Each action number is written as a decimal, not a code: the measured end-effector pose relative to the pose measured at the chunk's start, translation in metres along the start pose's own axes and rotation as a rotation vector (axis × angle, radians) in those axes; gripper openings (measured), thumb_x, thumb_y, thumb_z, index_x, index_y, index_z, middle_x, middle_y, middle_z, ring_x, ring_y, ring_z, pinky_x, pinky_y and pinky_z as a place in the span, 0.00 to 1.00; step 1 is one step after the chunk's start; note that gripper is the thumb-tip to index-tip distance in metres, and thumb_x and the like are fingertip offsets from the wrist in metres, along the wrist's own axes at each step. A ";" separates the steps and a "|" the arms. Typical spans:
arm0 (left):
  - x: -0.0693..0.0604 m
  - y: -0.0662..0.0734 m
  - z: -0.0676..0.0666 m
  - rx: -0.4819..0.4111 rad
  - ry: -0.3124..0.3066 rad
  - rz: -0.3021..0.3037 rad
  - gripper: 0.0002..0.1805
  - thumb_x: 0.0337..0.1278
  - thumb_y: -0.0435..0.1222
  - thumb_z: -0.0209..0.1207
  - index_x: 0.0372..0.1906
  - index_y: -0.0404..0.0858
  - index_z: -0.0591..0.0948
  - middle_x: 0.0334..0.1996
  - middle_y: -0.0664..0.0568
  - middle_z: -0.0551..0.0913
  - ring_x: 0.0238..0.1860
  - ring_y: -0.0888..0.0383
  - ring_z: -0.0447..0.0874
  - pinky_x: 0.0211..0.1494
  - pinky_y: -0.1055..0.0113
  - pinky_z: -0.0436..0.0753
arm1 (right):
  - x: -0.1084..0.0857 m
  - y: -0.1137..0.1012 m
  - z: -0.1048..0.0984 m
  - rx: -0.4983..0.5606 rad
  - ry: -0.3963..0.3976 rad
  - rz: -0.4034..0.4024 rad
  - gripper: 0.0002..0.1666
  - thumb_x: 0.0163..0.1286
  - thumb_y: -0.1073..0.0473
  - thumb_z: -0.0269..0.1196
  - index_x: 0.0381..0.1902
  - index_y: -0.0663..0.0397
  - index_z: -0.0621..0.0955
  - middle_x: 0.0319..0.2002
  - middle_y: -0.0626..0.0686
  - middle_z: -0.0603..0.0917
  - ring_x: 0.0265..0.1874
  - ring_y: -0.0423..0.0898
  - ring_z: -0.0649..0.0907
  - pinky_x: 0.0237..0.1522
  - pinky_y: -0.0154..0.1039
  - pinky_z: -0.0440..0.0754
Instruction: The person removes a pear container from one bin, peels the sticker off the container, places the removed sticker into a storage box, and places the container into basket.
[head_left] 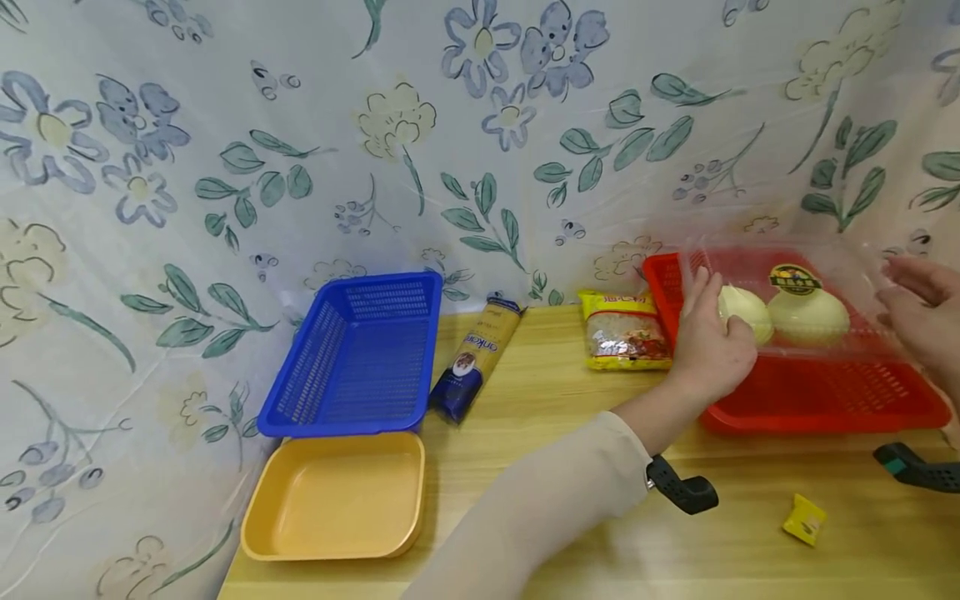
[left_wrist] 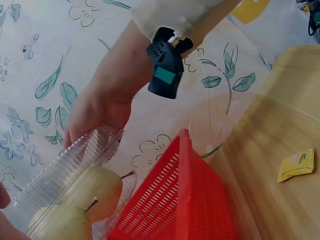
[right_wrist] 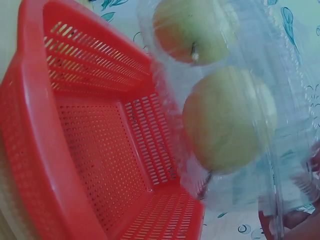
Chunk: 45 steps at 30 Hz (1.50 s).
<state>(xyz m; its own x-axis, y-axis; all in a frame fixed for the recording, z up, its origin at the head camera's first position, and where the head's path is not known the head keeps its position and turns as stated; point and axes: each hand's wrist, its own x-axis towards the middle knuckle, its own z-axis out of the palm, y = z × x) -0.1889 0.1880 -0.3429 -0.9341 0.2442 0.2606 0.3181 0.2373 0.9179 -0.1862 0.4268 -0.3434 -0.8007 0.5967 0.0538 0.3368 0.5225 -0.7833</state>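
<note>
A clear plastic box (head_left: 862,283) with two pale yellow-green round fruits (head_left: 808,318) inside is held above a red basket (head_left: 817,396). My left hand (head_left: 712,350) grips its left end, thumb at the front. At the opposite end, my right hand (head_left: 926,308) pinches the box edge; the left wrist view shows this hand (left_wrist: 100,110) too, its fingertips partly behind the plastic. In the right wrist view the box (right_wrist: 295,150) is tilted beside the basket (right_wrist: 95,155), whose visible inside holds nothing. A round dark label marks the box in the head view.
A yellow packet (head_left: 622,329) stands left of the red basket. Farther left are a blue-and-gold pasta packet (head_left: 477,358), a blue basket (head_left: 356,354) and a yellow-orange tray (head_left: 337,500). A small yellow sachet (head_left: 805,520) lies near the front. Floral cloth (head_left: 480,167) hangs behind.
</note>
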 end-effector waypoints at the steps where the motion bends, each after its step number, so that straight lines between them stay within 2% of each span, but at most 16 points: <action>1: 0.000 0.000 -0.001 0.004 0.005 0.001 0.33 0.68 0.34 0.50 0.78 0.44 0.65 0.81 0.65 0.54 0.80 0.64 0.56 0.74 0.71 0.69 | -0.001 0.002 0.000 0.001 -0.004 -0.019 0.32 0.83 0.46 0.39 0.81 0.23 0.52 0.83 0.45 0.53 0.38 0.23 0.69 0.36 0.14 0.73; 3: 0.001 0.001 -0.003 0.017 0.017 0.001 0.33 0.67 0.34 0.51 0.78 0.45 0.65 0.81 0.66 0.54 0.80 0.64 0.56 0.74 0.71 0.69 | -0.002 0.005 0.001 -0.011 -0.013 -0.047 0.32 0.82 0.43 0.40 0.81 0.22 0.52 0.83 0.43 0.53 0.45 0.25 0.77 0.36 0.13 0.75; 5: 0.001 0.002 -0.006 0.031 0.030 -0.001 0.33 0.67 0.34 0.52 0.77 0.45 0.66 0.80 0.66 0.55 0.80 0.64 0.56 0.74 0.71 0.69 | -0.003 0.007 0.002 -0.025 -0.019 -0.054 0.32 0.82 0.41 0.39 0.80 0.19 0.51 0.83 0.42 0.52 0.62 0.40 0.81 0.52 0.25 0.81; 8: 0.002 0.001 -0.011 0.044 0.053 -0.004 0.33 0.67 0.34 0.52 0.77 0.44 0.67 0.80 0.64 0.57 0.80 0.64 0.57 0.76 0.70 0.67 | -0.005 0.005 0.005 -0.041 -0.014 -0.066 0.32 0.82 0.40 0.39 0.80 0.20 0.52 0.82 0.41 0.53 0.78 0.54 0.66 0.71 0.40 0.70; 11: 0.001 0.000 -0.016 0.028 0.065 -0.014 0.32 0.67 0.34 0.52 0.76 0.42 0.68 0.80 0.63 0.59 0.79 0.64 0.58 0.76 0.70 0.67 | -0.008 0.001 0.005 -0.057 -0.019 -0.063 0.33 0.81 0.37 0.39 0.80 0.20 0.53 0.82 0.44 0.54 0.74 0.50 0.71 0.57 0.28 0.81; 15: -0.003 -0.003 -0.024 -0.007 0.074 -0.036 0.31 0.67 0.34 0.53 0.75 0.42 0.69 0.79 0.62 0.61 0.79 0.62 0.60 0.76 0.68 0.68 | -0.015 -0.005 0.005 -0.094 -0.061 -0.046 0.36 0.79 0.33 0.40 0.81 0.20 0.50 0.82 0.52 0.53 0.59 0.52 0.78 0.31 0.19 0.75; 17: -0.005 -0.004 -0.029 -0.023 0.078 -0.040 0.31 0.67 0.34 0.52 0.75 0.41 0.69 0.79 0.61 0.61 0.79 0.61 0.60 0.77 0.66 0.67 | -0.020 -0.009 0.006 -0.088 -0.085 -0.042 0.37 0.78 0.30 0.40 0.81 0.19 0.49 0.83 0.53 0.51 0.60 0.61 0.77 0.45 0.33 0.87; 19: -0.007 -0.005 -0.034 -0.033 0.082 -0.047 0.31 0.67 0.34 0.52 0.75 0.40 0.69 0.79 0.60 0.61 0.79 0.60 0.60 0.78 0.64 0.66 | -0.024 -0.011 0.008 -0.080 -0.093 -0.064 0.37 0.77 0.30 0.41 0.81 0.20 0.50 0.82 0.54 0.52 0.56 0.53 0.80 0.55 0.37 0.85; 20: -0.009 -0.006 -0.037 -0.035 0.083 -0.053 0.31 0.67 0.34 0.52 0.75 0.41 0.69 0.79 0.61 0.61 0.79 0.60 0.60 0.78 0.64 0.66 | -0.025 -0.012 0.010 -0.071 -0.092 -0.089 0.37 0.78 0.32 0.41 0.81 0.23 0.51 0.82 0.56 0.53 0.50 0.45 0.81 0.48 0.28 0.85; 22: -0.012 -0.007 -0.042 -0.045 0.083 -0.063 0.31 0.68 0.35 0.52 0.76 0.41 0.68 0.79 0.61 0.60 0.79 0.60 0.59 0.79 0.62 0.65 | -0.029 -0.015 0.013 -0.071 -0.098 -0.120 0.36 0.79 0.35 0.42 0.82 0.27 0.53 0.81 0.58 0.54 0.54 0.52 0.80 0.52 0.29 0.84; 25: -0.019 -0.010 -0.052 -0.070 0.084 -0.083 0.31 0.69 0.35 0.51 0.76 0.42 0.68 0.80 0.63 0.59 0.80 0.60 0.58 0.80 0.60 0.64 | -0.034 -0.018 0.018 -0.088 -0.115 -0.169 0.36 0.81 0.40 0.42 0.83 0.35 0.54 0.80 0.64 0.57 0.53 0.54 0.80 0.32 0.18 0.79; 28: -0.026 -0.014 -0.064 -0.128 0.078 -0.111 0.31 0.70 0.34 0.51 0.77 0.43 0.67 0.80 0.64 0.58 0.80 0.59 0.57 0.81 0.57 0.62 | -0.042 -0.024 0.023 -0.084 -0.164 -0.180 0.37 0.82 0.41 0.41 0.83 0.40 0.52 0.79 0.67 0.57 0.61 0.72 0.72 0.29 0.21 0.81; 35: -0.040 -0.024 -0.093 -0.209 0.065 -0.128 0.32 0.71 0.33 0.50 0.78 0.41 0.64 0.81 0.65 0.55 0.81 0.60 0.51 0.83 0.54 0.56 | -0.062 -0.036 0.042 -0.081 -0.220 -0.266 0.39 0.81 0.42 0.46 0.82 0.54 0.55 0.74 0.73 0.64 0.44 0.54 0.83 0.23 0.16 0.74; 37: -0.044 -0.027 -0.101 -0.221 0.067 -0.129 0.33 0.71 0.32 0.50 0.79 0.41 0.63 0.81 0.64 0.54 0.82 0.61 0.50 0.84 0.55 0.54 | -0.069 -0.040 0.047 -0.076 -0.240 -0.275 0.40 0.80 0.41 0.47 0.82 0.52 0.56 0.73 0.73 0.66 0.49 0.63 0.81 0.24 0.19 0.76; 39: -0.047 -0.029 -0.109 -0.223 0.076 -0.134 0.33 0.71 0.32 0.50 0.79 0.40 0.63 0.81 0.63 0.55 0.82 0.61 0.50 0.84 0.56 0.53 | -0.073 -0.043 0.050 -0.078 -0.266 -0.289 0.40 0.80 0.40 0.48 0.82 0.51 0.57 0.71 0.74 0.68 0.46 0.60 0.83 0.24 0.23 0.80; 45: -0.058 -0.035 -0.132 -0.224 0.092 -0.136 0.33 0.71 0.31 0.49 0.79 0.39 0.61 0.81 0.59 0.55 0.81 0.61 0.49 0.84 0.58 0.52 | -0.088 -0.050 0.057 -0.076 -0.362 -0.346 0.39 0.80 0.40 0.51 0.81 0.48 0.59 0.68 0.76 0.71 0.37 0.32 0.81 0.27 0.31 0.84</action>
<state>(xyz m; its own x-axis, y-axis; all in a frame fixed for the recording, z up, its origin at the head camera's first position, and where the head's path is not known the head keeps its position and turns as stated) -0.1674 0.0418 -0.3503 -0.9798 0.1354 0.1473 0.1546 0.0455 0.9869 -0.1609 0.3132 -0.3440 -0.9876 0.1383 0.0742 0.0452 0.7032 -0.7095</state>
